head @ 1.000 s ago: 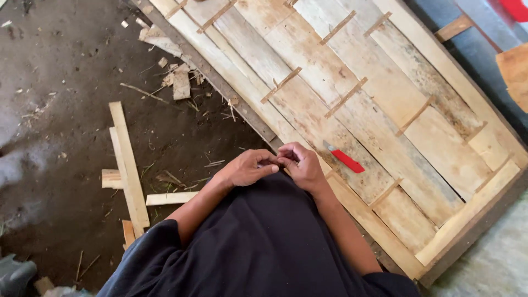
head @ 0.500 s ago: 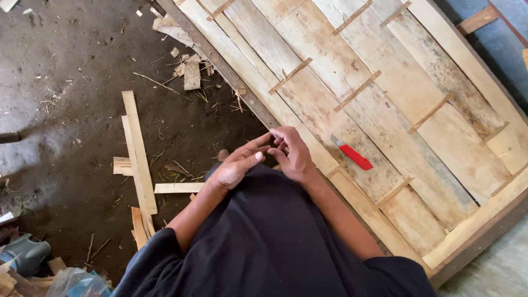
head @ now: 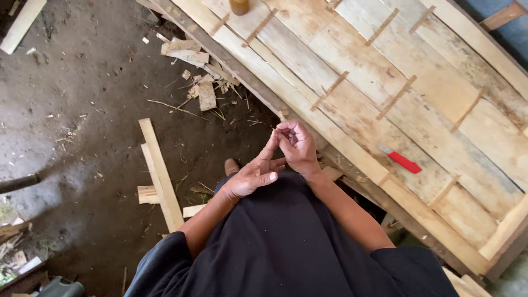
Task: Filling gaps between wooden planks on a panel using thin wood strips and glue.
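Observation:
Both hands meet in front of my dark-clothed lap. My right hand (head: 297, 146) is raised with its palm turned up and its fingers curled in; nothing shows inside it. My left hand (head: 252, 175) lies just below and to the left, fingers stretched out, with its forefinger touching the right hand's fingertips. Both hover over the near edge of a big wooden panel (head: 352, 104) made of pale boards with thin cross slats. A red cutter (head: 400, 160) lies on the panel to the right of my right hand.
Dark dirt floor to the left carries loose wooden strips (head: 159, 173) and a heap of offcuts (head: 199, 82). A brown round object (head: 240, 5) stands on the panel at the top edge. My foot (head: 231, 165) shows below my left hand.
The hands have risen from my lap and opened out: the left fingers now stretch forward and the right palm turns up. The view has shifted, so the panel and cutter sit further right.

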